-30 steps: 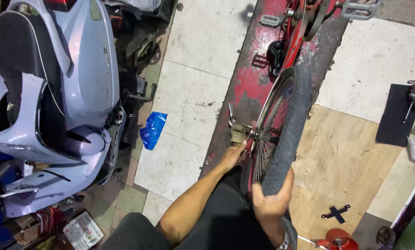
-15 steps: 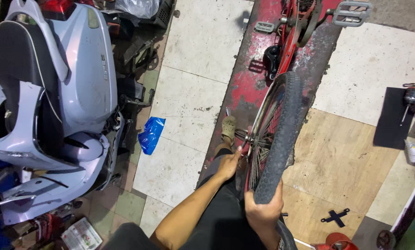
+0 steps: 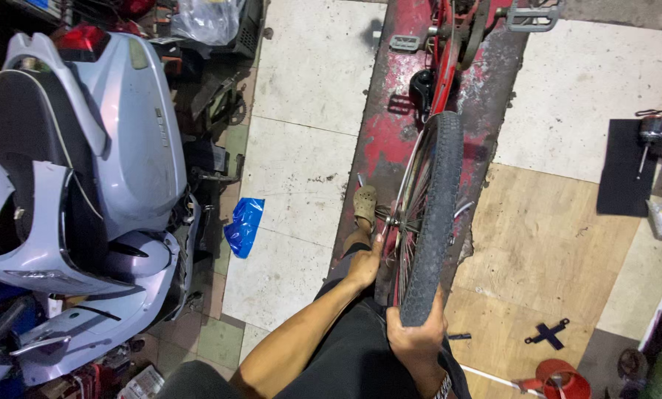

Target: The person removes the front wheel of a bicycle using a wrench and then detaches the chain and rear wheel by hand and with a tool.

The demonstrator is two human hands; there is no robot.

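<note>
- Head view: the wheel stands upright on edge in the middle of the frame, on a bicycle that rests on a worn red ramp; its near end is at the person's lap, its far end runs up toward the frame and pedals
- The right hand is wrapped over the near end of the tyre, fingers curled round the tread and clenched on it
- The left hand is at the left side of the wheel, just below the hub; it touches the spokes or axle area, but whether its fingers pinch anything I cannot tell
- A sandalled foot sits on the ramp just left of the hub
- Handling, as a judgement: the wheel looks stiff at the rim and moderately heavy while on the bicycle; the knobbly rubber gives a sure, non-slip grip, so the tyre is the best place to hold; the thin spokes look easy to bend and could trap fingers, so the hub is the better second hold
- Around: a grey scooter well to the left, a blue bag on the pale floor tiles between scooter and ramp, a black cross wrench and a red oil can on the wooden floor at lower right, a black mat with tools at the right edge
</note>
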